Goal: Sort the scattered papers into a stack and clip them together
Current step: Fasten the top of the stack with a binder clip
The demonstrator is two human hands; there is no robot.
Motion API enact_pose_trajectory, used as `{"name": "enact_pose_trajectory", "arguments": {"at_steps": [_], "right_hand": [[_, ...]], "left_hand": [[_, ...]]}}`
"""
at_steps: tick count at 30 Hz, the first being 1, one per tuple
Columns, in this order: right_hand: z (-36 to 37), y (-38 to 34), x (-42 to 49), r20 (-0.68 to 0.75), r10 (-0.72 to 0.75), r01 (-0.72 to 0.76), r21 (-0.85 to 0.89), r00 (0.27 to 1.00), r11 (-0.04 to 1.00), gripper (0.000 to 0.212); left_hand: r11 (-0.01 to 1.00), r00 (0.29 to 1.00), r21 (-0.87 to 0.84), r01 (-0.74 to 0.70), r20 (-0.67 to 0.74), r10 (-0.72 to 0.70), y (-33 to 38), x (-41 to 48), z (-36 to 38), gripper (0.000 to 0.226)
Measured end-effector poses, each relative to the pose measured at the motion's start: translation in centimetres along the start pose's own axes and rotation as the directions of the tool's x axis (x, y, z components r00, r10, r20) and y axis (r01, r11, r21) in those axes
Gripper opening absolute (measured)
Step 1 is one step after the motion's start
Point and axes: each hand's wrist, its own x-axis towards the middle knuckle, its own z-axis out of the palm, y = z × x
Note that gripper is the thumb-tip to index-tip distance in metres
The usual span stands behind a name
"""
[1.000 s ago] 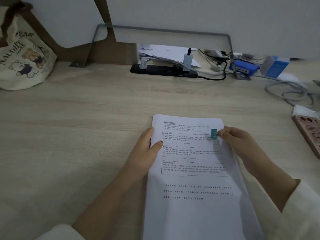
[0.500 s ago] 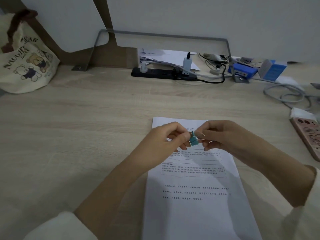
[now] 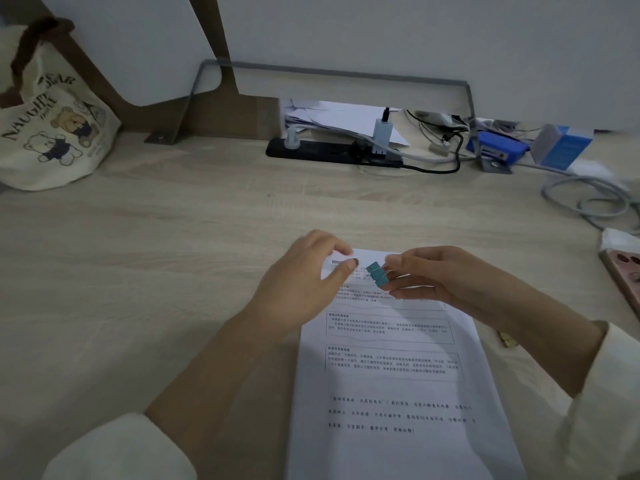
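A stack of printed white papers (image 3: 388, 375) lies squared on the wooden desk (image 3: 138, 271) in front of me. Above its top edge, my right hand (image 3: 440, 282) pinches teal binder clips (image 3: 377, 277) between thumb and fingertips; they look like two clipped together. To their left, my left hand (image 3: 304, 278) hovers over the top left corner of the stack. Its fingers are loosely curved, its thumb is apart from them, and it holds nothing. The clips hang a little above the paper.
A canvas tote bag (image 3: 52, 133) printed with bears sits at the back left. A black power strip (image 3: 332, 155), loose papers, blue boxes (image 3: 495, 150) and cables (image 3: 588, 202) line the back. A pink phone case (image 3: 623, 271) lies at the right edge, a small gold object (image 3: 507, 339) near my right wrist.
Half a second ago both hands pinched the clips together. My left hand has let go and drawn a little left; my right hand keeps the clips.
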Motion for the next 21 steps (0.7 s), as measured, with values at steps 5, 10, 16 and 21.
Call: {"name": "enact_pose_trajectory", "arguments": {"at_steps": [5, 10, 16, 21], "right_hand": [[-0.3, 1.0, 1.9, 0.042, 0.077, -0.076, -0.023, 0.996, 0.997, 0.045], [-0.4, 2.4, 2.9, 0.021, 0.138, -0.138, -0.002, 0.990, 0.990, 0.050], [-0.7, 3.1, 3.2, 0.020, 0.139, -0.139, 0.018, 0.990, 0.990, 0.048], [-0.7, 3.4, 3.3, 0.003, 0.119, -0.119, 0.002, 0.993, 0.993, 0.050]], "left_hand": [[0.917, 0.977, 0.370, -0.148, 0.199, 0.078, -2.1, 3.3, -0.2, 0.050], [0.909, 0.929, 0.377, -0.178, 0.368, 0.030, -2.9, 4.5, 0.5, 0.056], [0.932, 0.934, 0.319, -0.172, 0.353, 0.052, -3.5, 5.3, 0.7, 0.053], [0.959, 0.935, 0.260, -0.111, 0.355, 0.012, -3.7, 6.2, 0.4, 0.046]]}}
